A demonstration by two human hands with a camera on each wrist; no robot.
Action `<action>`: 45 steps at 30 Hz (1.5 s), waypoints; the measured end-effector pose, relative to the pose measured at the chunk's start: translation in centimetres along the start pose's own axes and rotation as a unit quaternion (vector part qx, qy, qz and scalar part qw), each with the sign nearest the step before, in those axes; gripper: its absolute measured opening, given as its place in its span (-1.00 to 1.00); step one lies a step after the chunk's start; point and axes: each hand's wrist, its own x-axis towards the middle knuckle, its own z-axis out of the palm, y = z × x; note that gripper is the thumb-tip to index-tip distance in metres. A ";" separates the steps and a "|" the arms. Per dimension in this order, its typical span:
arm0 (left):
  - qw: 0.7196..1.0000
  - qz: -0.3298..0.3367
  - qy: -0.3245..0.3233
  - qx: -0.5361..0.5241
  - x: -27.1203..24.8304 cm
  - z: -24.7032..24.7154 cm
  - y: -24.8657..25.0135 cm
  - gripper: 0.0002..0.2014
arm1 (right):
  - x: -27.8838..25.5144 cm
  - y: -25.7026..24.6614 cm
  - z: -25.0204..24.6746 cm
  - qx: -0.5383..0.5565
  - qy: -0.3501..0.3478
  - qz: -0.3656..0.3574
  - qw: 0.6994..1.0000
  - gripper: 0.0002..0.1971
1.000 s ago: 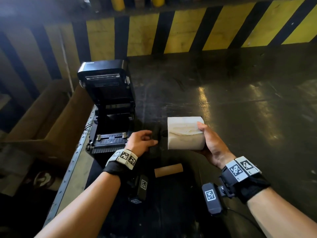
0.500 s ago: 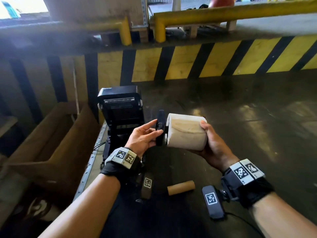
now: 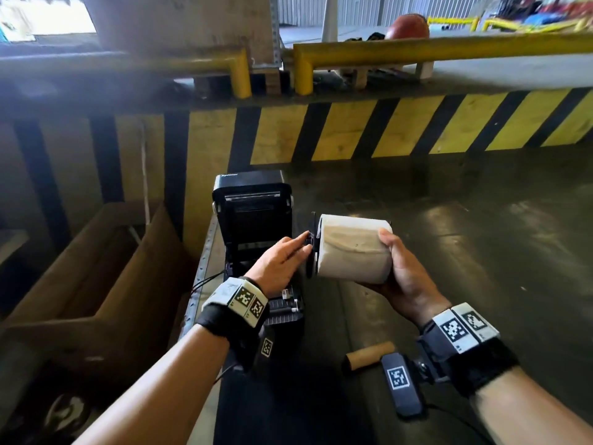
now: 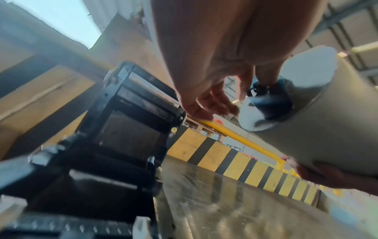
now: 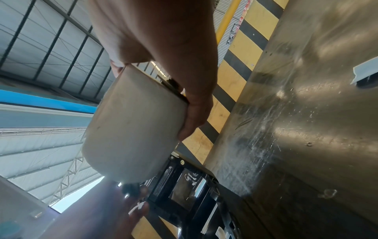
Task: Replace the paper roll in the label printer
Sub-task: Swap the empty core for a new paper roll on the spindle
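The fat white cylinder of label paper [image 3: 351, 250] is held in the air just to the right of the black plastic label printer [image 3: 253, 220], and that is the relation everything turns on: the roll's long axis runs sideways, level with the bench, one flat end facing the printer and the other cupped against the person's right palm. The right hand [image 3: 402, 271] wraps the far end of the roll, thumb over the top and fingers underneath, grasping it firmly. The left hand [image 3: 277, 263] sits between roll and printer, its fingertips pinching the small black plastic spindle hub [image 4: 270, 101] that stands out of the roll's near end, beside a thin black flange disc [image 3: 310, 252] lying flat against that end. To my eye the holder is being seated in the core, and the left hand, being nearer the printer, is the one placed to guide the loaded roll leftward and down into the open bay; the axis already lies across the bay, so little turning should be needed. The printer's lid stands tipped up and back, the bay below it partly hidden by the left wrist. Nearer the person than the printer, a bare brown cardboard core tube [image 3: 369, 356] lies on its side on the dark, scuffed, shiny metal bench top [image 3: 481, 252]. Left of the printer an open brown cardboard box [image 3: 96, 268] sits lower down; behind the printer rises a yellow-and-black striped wall [image 3: 385, 130] topped by yellow steel rails [image 3: 417, 48], in what looks like a warehouse bay.
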 end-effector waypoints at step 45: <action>0.950 -0.037 0.055 -0.305 -4.0 -7.4 -2.9 -0.70 | -2.7 3.1 9.6 -0.149 0.026 -0.213 0.965 -0.51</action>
